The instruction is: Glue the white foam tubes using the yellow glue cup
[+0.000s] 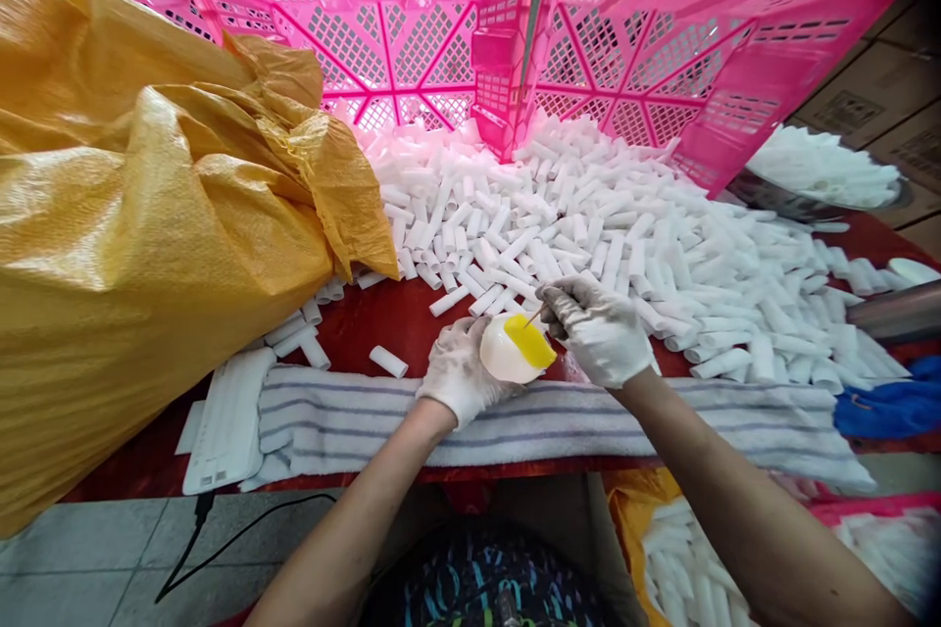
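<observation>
In the middle of the head view my left hand (460,372), in a white glove, is closed around a small white cup (500,353). The cup is tilted and shows a bright yellow substance (532,341) inside; whether it is liquid or paste I cannot tell. My right hand (592,328), also gloved and smudged grey at the fingers, pinches a thin brownish stick (533,316). The stick's lower end reaches the yellow substance. Just beyond both hands spreads a big heap of short white plastic tubes (515,245). One loose tube (388,361) lies left of my left hand.
A striped towel (330,416) runs along the front edge of the red table (353,323). A large yellow sack (147,216) bulges at left beside a white device (229,421) with a black cable. Pink crates (624,59) stand behind; a blue cloth (889,404) lies right.
</observation>
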Motion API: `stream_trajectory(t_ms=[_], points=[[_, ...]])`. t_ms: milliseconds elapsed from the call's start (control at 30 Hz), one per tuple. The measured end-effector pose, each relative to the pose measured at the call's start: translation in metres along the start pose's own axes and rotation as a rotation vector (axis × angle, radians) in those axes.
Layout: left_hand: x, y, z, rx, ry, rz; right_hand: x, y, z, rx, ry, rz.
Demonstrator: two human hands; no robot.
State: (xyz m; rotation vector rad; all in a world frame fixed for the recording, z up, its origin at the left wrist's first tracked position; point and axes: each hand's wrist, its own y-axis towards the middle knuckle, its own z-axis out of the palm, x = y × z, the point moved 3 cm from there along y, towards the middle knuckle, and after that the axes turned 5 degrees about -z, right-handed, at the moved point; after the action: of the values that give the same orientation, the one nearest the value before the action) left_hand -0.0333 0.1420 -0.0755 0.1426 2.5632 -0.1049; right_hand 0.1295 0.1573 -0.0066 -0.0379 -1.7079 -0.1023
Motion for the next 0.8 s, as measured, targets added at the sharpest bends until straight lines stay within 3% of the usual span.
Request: stream_trajectory(t_ms=[267, 533, 667, 800], points=[[0.004, 0.004, 0.004, 0.0, -0.031, -0.006, 0.001, -0.007, -0.013, -0.166, 0.177, 0.022], [0.0, 0.004, -0.004, 0.089, -0.025, -0.056, -0.02, -0.023, -0.012, -0.289, 0.45, 0.184], [-0.001, 0.003, -0.005, 0.082, -0.009, -0.058, -0.05, -0.018, -0.01, -0.344, 0.42, 0.294], [0.001, 0.004, -0.003, 0.065, -0.002, -0.048, -0.068, -0.006, -0.019, -0.354, 0.267, 0.278]])
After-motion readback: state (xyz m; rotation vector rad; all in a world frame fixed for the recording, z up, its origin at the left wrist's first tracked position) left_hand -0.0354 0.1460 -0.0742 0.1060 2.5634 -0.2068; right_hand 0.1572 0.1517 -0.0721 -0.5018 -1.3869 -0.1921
